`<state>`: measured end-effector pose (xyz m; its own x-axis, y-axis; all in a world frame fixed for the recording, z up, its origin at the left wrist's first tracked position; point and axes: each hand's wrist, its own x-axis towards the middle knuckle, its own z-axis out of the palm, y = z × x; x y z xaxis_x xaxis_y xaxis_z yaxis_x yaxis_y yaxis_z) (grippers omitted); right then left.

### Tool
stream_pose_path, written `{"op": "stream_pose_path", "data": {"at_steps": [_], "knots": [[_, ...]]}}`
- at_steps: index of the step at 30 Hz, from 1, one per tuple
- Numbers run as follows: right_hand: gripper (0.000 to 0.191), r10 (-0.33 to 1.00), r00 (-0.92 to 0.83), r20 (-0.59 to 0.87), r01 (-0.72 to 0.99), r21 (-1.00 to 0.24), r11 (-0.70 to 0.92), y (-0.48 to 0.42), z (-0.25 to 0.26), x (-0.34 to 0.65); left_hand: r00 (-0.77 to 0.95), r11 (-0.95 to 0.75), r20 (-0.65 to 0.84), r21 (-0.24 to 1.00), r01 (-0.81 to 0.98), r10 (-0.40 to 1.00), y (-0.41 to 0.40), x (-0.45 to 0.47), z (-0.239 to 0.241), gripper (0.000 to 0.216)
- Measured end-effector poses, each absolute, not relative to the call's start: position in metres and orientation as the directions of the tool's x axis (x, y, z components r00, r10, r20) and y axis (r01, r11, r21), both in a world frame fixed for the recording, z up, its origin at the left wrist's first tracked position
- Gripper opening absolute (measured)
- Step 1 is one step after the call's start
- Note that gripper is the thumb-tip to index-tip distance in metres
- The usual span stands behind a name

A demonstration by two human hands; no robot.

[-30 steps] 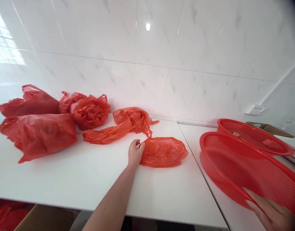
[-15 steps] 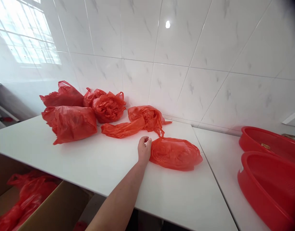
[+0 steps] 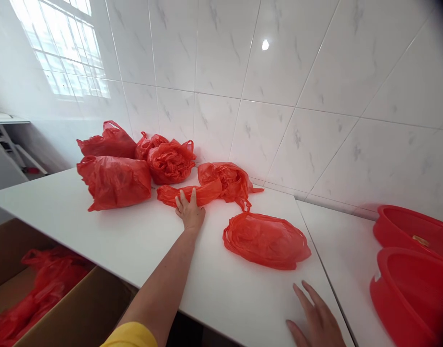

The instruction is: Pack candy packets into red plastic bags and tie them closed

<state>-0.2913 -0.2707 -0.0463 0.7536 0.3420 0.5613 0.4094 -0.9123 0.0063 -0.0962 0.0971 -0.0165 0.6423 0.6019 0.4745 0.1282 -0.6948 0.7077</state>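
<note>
My left hand [image 3: 191, 213] reaches over the white table, its fingers spread and touching a flattened, elongated red plastic bag [image 3: 167, 193]. Right behind that lies a crumpled red plastic bag [image 3: 228, 179] with loose handles. A rounded red bag bundle [image 3: 267, 241] rests by itself to the right of my left hand. My right hand [image 3: 317, 318] hovers near the table's front right, fingers apart and holding nothing, a short way in front of that bundle.
Several stuffed red bags [image 3: 118, 183] sit at the back left of the white table [image 3: 142, 241]. Two red plastic baskets [image 3: 405, 289] stand on the adjoining surface at right. Below the front left edge, a cardboard box [image 3: 77, 308] holds more red bags [image 3: 44, 294]. A tiled wall [image 3: 221, 115] rises behind.
My left hand has moved left from the rounded bundle to the flattened bag and spread its fingers. My right hand has come into view at the lower right. The camera view has shifted slightly left.
</note>
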Motion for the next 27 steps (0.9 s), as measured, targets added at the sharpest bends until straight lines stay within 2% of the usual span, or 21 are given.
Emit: {"op": "stream_pose_path", "data": {"at_steps": [4,6,12,16,20,23,25,27], "knots": [[0.068,0.345,0.739,0.578,0.434,-0.017,-0.901,-0.245,-0.040,-0.272,0.628,-0.535,0.401,0.844,0.030,0.667,0.108,-0.092,-0.019,0.028],[0.065,0.347,0.726,0.593,0.454,-0.034,-0.890,-0.235,-0.036,-0.261,0.598,-0.453,0.380,0.891,-0.033,0.705,0.113,-0.091,-0.019,0.019],[0.055,0.375,0.772,0.514,0.497,-0.119,-0.860,-0.189,-0.033,-0.214,0.545,-0.299,0.333,0.942,-0.152,0.769,0.119,-0.096,-0.018,0.036],[0.053,0.285,0.849,0.446,0.382,-0.145,-0.913,-0.163,-0.036,-0.170,0.575,-0.267,0.349,0.937,-0.225,0.740,0.108,-0.101,-0.014,0.040],[0.050,0.136,0.882,0.451,0.216,-0.131,-0.968,-0.155,-0.038,-0.142,0.577,-0.332,0.420,0.908,-0.257,0.701,0.100,-0.109,-0.010,0.041],[0.042,0.147,0.861,0.486,0.227,-0.110,-0.968,-0.158,-0.038,-0.141,0.596,-0.553,0.532,0.816,-0.170,0.602,0.095,-0.113,-0.012,0.050],[0.033,0.183,0.839,0.512,0.262,-0.086,-0.961,-0.160,-0.036,-0.145,0.693,-0.678,0.508,0.734,-0.038,0.511,0.092,-0.113,-0.016,0.062],[0.026,0.229,0.817,0.530,0.308,-0.064,-0.949,-0.160,-0.033,-0.149,0.799,-0.724,0.396,0.686,0.071,0.453,0.090,-0.111,-0.020,0.069]]}}
